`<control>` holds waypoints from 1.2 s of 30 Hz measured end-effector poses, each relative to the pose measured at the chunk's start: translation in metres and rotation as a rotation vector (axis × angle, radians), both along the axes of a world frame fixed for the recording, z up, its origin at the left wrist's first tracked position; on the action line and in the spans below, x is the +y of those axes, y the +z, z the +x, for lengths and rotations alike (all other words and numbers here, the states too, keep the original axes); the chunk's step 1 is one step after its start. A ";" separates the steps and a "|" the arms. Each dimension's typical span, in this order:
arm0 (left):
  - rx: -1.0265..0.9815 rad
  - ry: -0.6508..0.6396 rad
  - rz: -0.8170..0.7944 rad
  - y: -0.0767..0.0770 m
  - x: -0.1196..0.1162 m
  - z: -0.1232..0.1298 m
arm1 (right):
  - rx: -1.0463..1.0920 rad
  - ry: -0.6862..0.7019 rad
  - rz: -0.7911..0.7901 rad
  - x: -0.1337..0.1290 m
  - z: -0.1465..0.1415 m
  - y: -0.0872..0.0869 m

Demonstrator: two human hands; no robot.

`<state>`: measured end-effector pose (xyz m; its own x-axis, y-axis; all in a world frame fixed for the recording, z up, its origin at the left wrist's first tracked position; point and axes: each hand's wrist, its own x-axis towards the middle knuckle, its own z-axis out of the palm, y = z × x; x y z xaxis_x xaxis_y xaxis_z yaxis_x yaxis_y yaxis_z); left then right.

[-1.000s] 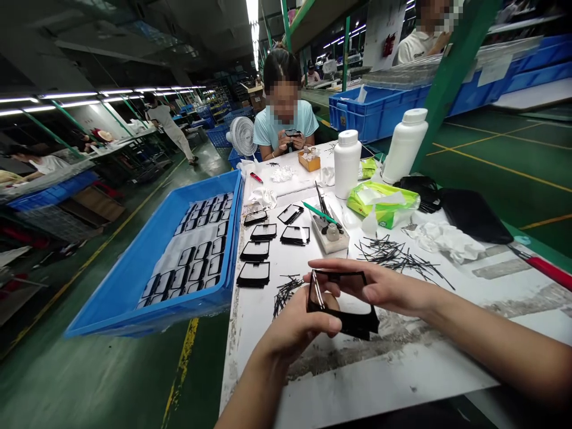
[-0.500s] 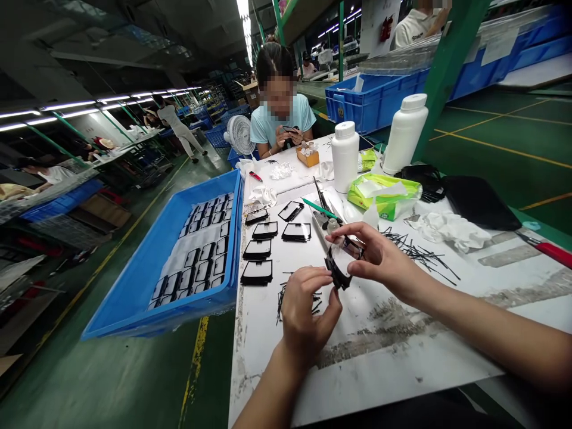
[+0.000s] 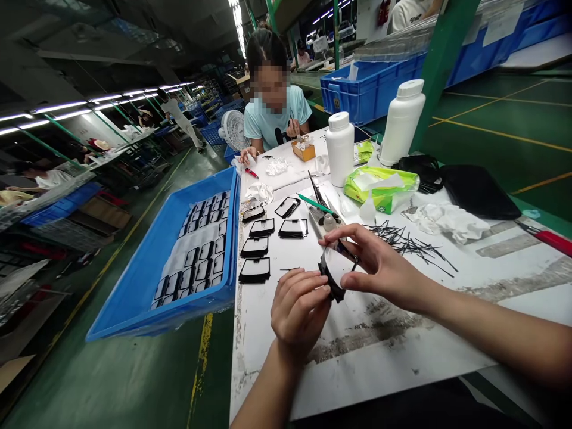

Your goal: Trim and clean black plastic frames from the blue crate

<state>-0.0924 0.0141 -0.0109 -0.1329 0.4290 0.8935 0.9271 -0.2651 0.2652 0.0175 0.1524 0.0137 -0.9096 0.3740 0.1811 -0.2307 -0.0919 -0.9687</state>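
Observation:
Between my two hands, above the white table (image 3: 357, 369), is a small clear panel with a black frame (image 3: 337, 265), held tilted. My right hand (image 3: 379, 265) grips it from the right, thumb at its lower edge and fingers along the top. The fingers of my left hand (image 3: 299, 307) are closed against its black left edge; the left thumb is mostly hidden. Similar black-framed panels (image 3: 254, 269) lie in small stacks to the left of my hands. Thin black strips (image 3: 409, 247) are scattered beyond my right wrist.
At the left, a blue crate (image 3: 134, 292) holds rows of framed panels. White bottles (image 3: 339, 149), a green tissue pack (image 3: 379, 187), a green-handled tool (image 3: 317, 204) and crumpled tissue (image 3: 451, 223) stand or lie beyond my hands. A co-worker (image 3: 277, 107) sits opposite.
The view has shifted slightly. My left hand has turned, its fingers now lying over the panel's edge with the thumb out of sight. The co-worker's hands have moved apart, one onto the table.

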 end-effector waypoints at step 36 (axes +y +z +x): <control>-0.069 -0.084 0.035 -0.006 -0.008 0.002 | 0.142 -0.007 0.208 -0.002 0.005 0.001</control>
<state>-0.0903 0.0064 -0.0166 -0.1597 0.4097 0.8982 0.8810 -0.3513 0.3169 0.0229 0.1501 0.0146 -0.8669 0.3216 0.3808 -0.3659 0.1083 -0.9243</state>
